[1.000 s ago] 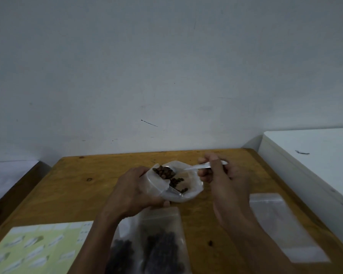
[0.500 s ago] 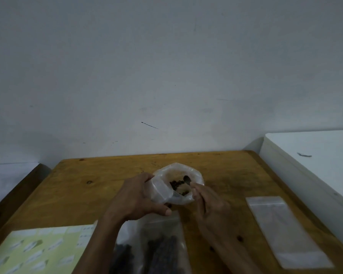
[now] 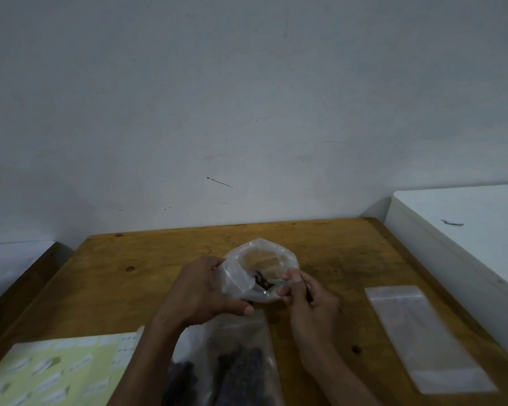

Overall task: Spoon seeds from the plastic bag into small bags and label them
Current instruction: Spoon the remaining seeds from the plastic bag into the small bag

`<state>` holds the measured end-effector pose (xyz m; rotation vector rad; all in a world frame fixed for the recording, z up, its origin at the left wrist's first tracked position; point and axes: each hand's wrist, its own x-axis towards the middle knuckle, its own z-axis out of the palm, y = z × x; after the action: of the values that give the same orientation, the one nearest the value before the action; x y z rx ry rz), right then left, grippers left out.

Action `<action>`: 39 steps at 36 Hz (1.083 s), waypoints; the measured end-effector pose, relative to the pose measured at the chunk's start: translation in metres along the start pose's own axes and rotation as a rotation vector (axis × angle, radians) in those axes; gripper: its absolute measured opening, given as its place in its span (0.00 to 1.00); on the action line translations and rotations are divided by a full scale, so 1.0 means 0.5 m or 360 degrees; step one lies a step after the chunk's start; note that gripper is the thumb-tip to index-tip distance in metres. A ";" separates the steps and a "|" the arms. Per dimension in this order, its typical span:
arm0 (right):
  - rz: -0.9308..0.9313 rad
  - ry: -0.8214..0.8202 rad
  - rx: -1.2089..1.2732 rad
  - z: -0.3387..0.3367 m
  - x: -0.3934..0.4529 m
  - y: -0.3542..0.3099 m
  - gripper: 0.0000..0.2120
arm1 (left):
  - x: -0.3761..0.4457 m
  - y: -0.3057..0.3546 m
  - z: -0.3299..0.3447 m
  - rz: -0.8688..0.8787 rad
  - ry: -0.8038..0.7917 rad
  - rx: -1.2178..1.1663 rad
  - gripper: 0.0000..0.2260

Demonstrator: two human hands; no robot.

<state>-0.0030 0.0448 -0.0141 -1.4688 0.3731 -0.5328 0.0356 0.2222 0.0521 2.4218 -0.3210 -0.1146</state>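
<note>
My left hand [image 3: 200,291] grips a clear plastic bag [image 3: 261,253] by its left side and holds its mouth open above the wooden table [image 3: 335,244]. A few dark seeds [image 3: 261,282] lie inside near the front rim. At the mouth's right edge, my right hand [image 3: 305,294] pinches the handle of a clear spoon [image 3: 276,285], whose bowl dips among the seeds and is mostly hidden. An empty flat small bag [image 3: 423,335] lies on the table to the right.
Clear bags holding dark seeds [image 3: 241,367] lie at the near edge under my forearms. A pale green label sheet [image 3: 56,373] sits at the bottom left. A white counter [image 3: 467,230] borders the table on the right, and a wall stands behind.
My right hand came down from above the bag's far rim to its near right edge. The spoon, then raised with seeds showing, now dips into the bag. My left hand kept its grip.
</note>
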 end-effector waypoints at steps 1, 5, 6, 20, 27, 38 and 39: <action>0.0076 0.0011 0.0064 0.003 -0.002 -0.002 0.09 | -0.001 0.002 0.000 0.0004 0.0006 -0.0010 0.25; 0.0358 0.0056 0.0255 0.010 0.003 -0.012 0.07 | -0.002 0.002 0.000 -0.0003 0.0017 -0.0038 0.26; 0.0403 0.0068 0.0294 0.008 0.007 -0.014 0.06 | -0.002 0.001 0.000 -0.0017 0.0019 -0.0044 0.28; 0.0214 0.0086 0.0501 -0.041 0.054 -0.105 0.06 | 0.003 -0.017 0.019 -0.0126 0.0105 -0.0259 0.30; 0.0008 -0.0080 0.0370 -0.037 0.034 -0.154 0.08 | 0.004 -0.017 0.022 -0.0128 0.0143 -0.0288 0.37; -0.0952 -0.0209 -0.0549 -0.048 0.008 -0.135 0.11 | 0.001 -0.024 0.024 -0.0092 0.0245 -0.0326 0.41; -0.0982 -0.0236 -0.0659 -0.053 0.009 -0.124 0.10 | 0.000 -0.024 0.023 -0.0086 0.0239 -0.0336 0.40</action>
<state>-0.0206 0.0190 0.0459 -2.0233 -0.1109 -0.8631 0.0361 0.2239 0.0354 2.2150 -0.1663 0.0096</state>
